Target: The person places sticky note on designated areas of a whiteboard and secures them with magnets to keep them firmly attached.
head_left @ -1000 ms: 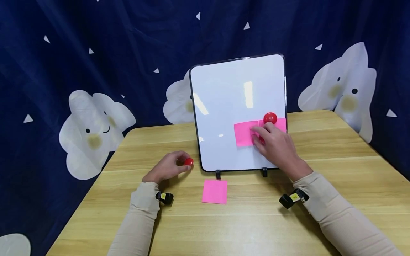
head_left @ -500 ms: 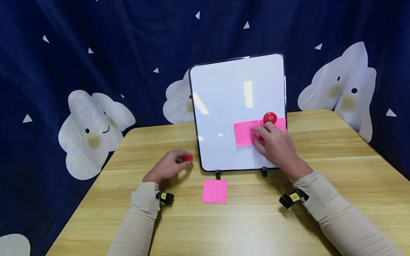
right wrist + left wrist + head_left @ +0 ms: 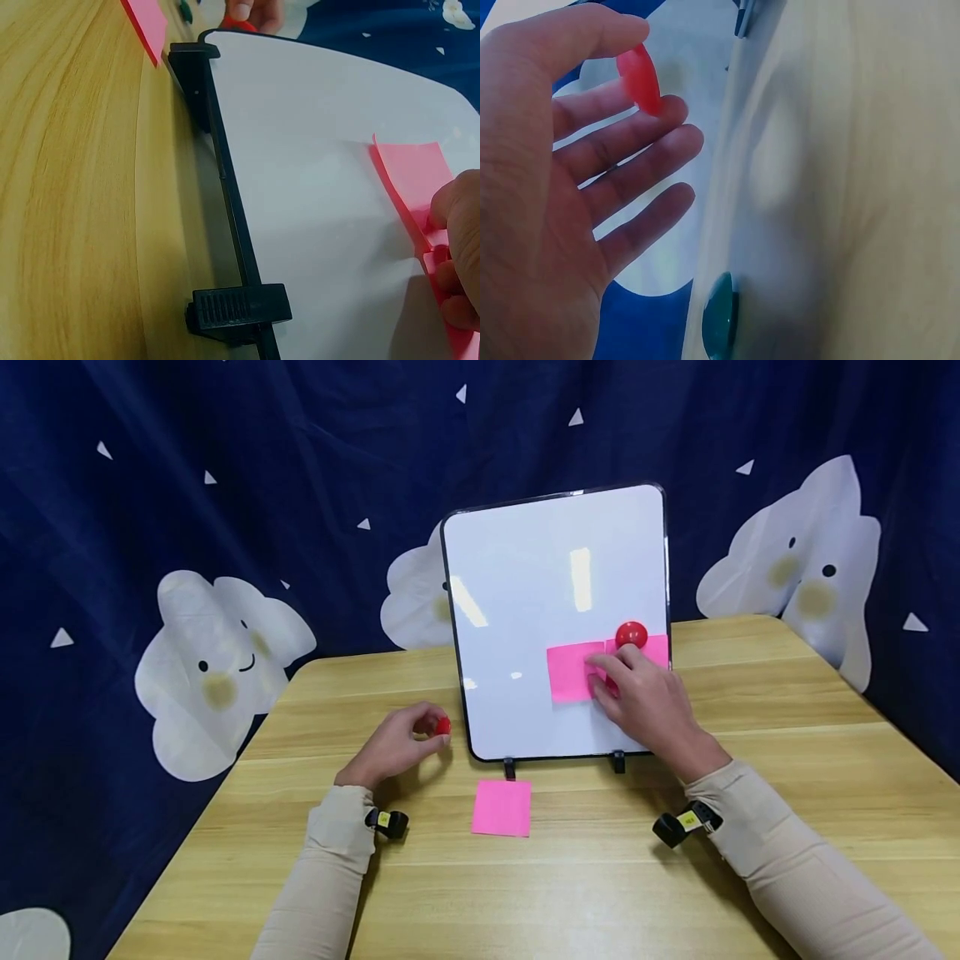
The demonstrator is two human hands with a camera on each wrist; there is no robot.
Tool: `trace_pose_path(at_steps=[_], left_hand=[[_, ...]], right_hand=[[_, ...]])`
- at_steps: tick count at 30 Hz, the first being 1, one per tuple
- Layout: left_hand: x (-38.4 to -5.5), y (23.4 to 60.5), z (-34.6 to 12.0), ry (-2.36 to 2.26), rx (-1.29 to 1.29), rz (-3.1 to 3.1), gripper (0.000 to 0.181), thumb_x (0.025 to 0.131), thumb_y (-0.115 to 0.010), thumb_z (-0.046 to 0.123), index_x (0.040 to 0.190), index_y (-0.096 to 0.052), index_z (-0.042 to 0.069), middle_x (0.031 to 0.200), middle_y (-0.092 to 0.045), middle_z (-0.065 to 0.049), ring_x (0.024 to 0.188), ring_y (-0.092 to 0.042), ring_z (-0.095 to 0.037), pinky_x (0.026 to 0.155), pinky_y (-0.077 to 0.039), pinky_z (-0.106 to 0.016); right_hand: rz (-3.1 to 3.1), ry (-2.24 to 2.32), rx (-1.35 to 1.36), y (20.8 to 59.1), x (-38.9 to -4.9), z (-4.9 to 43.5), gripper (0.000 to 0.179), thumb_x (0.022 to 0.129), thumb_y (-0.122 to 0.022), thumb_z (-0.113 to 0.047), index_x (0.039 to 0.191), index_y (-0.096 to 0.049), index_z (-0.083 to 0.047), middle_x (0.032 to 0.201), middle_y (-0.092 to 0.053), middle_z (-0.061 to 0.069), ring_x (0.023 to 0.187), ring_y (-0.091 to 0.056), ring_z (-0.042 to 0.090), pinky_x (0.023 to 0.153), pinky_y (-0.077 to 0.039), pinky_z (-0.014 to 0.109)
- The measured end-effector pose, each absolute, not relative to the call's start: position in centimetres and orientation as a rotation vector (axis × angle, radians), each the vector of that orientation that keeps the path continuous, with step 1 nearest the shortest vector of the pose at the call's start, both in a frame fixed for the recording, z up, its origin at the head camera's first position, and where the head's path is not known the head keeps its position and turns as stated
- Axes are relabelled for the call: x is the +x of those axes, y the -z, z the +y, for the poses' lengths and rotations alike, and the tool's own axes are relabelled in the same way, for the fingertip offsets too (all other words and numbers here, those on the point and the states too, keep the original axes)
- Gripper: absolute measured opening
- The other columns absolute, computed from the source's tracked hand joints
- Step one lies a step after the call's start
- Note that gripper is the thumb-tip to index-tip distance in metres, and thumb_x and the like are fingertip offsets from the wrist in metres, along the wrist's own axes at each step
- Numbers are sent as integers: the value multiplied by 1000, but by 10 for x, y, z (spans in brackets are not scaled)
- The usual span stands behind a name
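My left hand (image 3: 393, 743) pinches a round red magnet (image 3: 639, 79) between thumb and fingertips, above the table just left of the whiteboard (image 3: 517, 577). The other fingers spread loosely in the left wrist view. Two pink sticky notes lie side by side on the board's lower right. My right hand (image 3: 648, 702) rests its fingertips on them, pressing the left note (image 3: 566, 672) near its right edge and partly covering the right note (image 3: 457, 337). Another red magnet (image 3: 632, 634) sits on the right note's top edge, just above my knuckles.
The whiteboard leans on a stand with black feet (image 3: 618, 762). A third pink sticky note (image 3: 501, 808) lies on the wooden table (image 3: 525, 902) in front. A green magnet (image 3: 718, 319) is on the table near my left hand. Behind hangs a dark blue curtain (image 3: 315, 468).
My left hand has risen slightly, and the red magnet has turned in its fingers from face-on to nearly edge-on. My right hand stays at the notes.
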State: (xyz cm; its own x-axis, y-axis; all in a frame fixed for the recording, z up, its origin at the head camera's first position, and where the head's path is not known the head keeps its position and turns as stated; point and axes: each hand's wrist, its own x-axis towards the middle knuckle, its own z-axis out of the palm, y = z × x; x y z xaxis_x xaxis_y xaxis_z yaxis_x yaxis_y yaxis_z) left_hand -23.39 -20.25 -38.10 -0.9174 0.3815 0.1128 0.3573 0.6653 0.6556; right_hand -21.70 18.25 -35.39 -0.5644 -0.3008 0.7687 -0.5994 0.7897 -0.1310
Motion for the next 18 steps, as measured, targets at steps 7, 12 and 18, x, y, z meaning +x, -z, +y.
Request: trace_pose_path(at_steps=[7,12,18], left_hand=[[-234,377,-201,-1194,676,2824,25,91,-74,29,111,-66,18,98,-67,4,93,-62,-16,89,-50,-39],[-234,374,-199,-1237,725,2817,25,91,-74,31,110,-66,18,96,-67,4,90,-63,-17,87,-51,-39],[-232,370,-196,-1268,724,2825,24,92,-73,31,110,-66,17,95,-67,2,88,-63,-18,85,-51,-39]], right_hand=[[-2196,-497,665,353,-217,182,41,75,-88,-12,112,-72,-6,83,-56,11,60,-50,20,49,-45,32],[-2196,-495,660,353,-217,182,40,75,-87,-12,112,-71,-6,83,-56,11,60,-50,20,49,-44,32],[-2206,-502,653,353,-216,182,40,76,-87,-13,112,-71,-7,83,-55,11,60,-50,20,49,-44,32]])
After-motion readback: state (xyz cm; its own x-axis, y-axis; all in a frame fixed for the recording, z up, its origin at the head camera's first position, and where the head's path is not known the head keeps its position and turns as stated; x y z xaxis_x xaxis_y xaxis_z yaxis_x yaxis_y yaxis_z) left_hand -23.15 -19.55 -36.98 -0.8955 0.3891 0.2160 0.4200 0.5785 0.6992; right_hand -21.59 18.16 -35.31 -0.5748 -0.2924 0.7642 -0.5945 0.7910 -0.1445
